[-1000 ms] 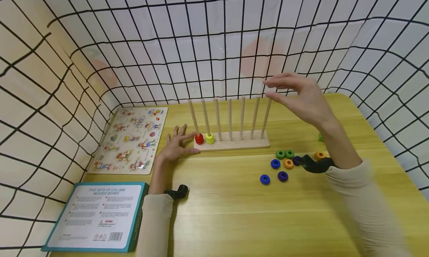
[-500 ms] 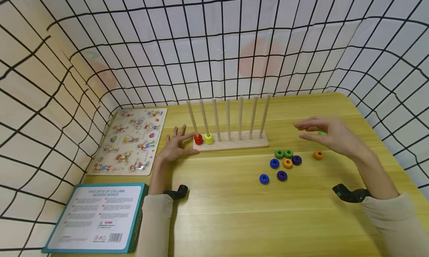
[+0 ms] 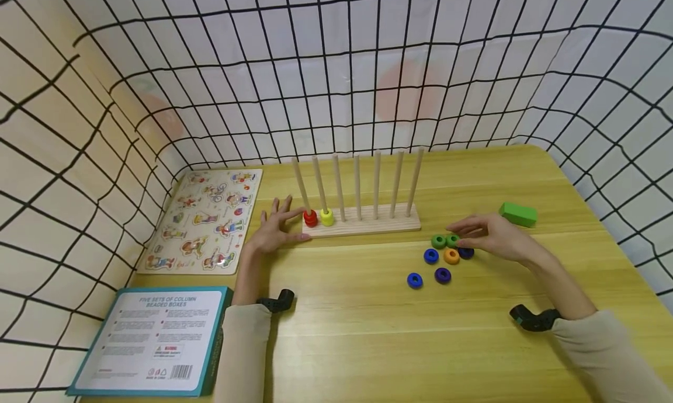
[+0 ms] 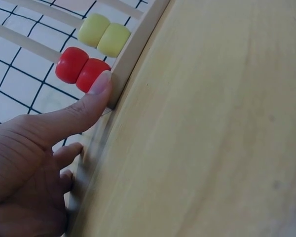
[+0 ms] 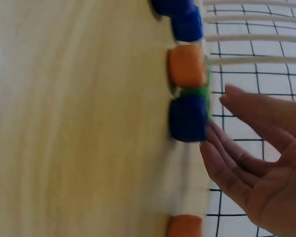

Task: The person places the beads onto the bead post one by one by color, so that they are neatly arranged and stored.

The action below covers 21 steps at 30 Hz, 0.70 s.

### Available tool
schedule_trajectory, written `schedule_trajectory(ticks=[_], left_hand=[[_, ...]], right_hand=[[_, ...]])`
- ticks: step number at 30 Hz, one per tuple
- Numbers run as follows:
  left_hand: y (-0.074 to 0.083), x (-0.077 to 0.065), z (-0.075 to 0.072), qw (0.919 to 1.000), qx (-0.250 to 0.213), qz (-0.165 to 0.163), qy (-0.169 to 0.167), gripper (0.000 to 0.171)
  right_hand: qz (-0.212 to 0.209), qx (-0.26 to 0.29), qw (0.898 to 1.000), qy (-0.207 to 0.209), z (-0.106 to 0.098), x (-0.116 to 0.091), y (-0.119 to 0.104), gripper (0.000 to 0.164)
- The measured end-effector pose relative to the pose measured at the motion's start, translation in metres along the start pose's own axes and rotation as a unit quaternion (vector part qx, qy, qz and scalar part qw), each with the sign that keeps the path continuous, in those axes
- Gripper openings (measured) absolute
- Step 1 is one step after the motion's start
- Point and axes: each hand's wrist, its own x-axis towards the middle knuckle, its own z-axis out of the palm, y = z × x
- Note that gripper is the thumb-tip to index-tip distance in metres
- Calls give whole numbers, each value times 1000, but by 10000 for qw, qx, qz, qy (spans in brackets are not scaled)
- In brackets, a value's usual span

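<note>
A wooden peg rack [image 3: 381,221] stands upright in the middle, red beads [image 3: 310,218] on its leftmost peg and yellow beads [image 3: 326,217] on the second. My left hand [image 3: 272,232] touches the rack's left end, fingers spread; its thumb lies by the lower red bead in the left wrist view. Over the loose beads hovers my right hand [image 3: 491,237], thumb and fingers apart and nothing between them. Its fingertips are right at a green bead [image 3: 452,240] and a purple bead [image 3: 465,253]. One orange bead [image 5: 184,228], near that hand in the right wrist view, is hidden in the head view.
Around the right hand lie another green bead [image 3: 439,241], blue beads [image 3: 431,256], an orange bead [image 3: 451,256] and a second purple bead [image 3: 443,275]. A green block [image 3: 518,215] lies behind it. At left are a picture puzzle board [image 3: 202,219] and a teal-edged box [image 3: 152,339].
My right hand has come down from beside the rightmost peg, swung out to the right, then moved back left to the loose beads. The left hand has stayed at the rack's end.
</note>
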Motion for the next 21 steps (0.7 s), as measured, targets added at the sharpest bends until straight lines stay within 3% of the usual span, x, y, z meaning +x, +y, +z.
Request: schedule_trajectory(ticks=[21], left_hand=[[1, 0, 0, 10000, -16, -28, -23, 76]], right_hand=[[442, 302, 9985, 73, 10, 16, 7, 35]])
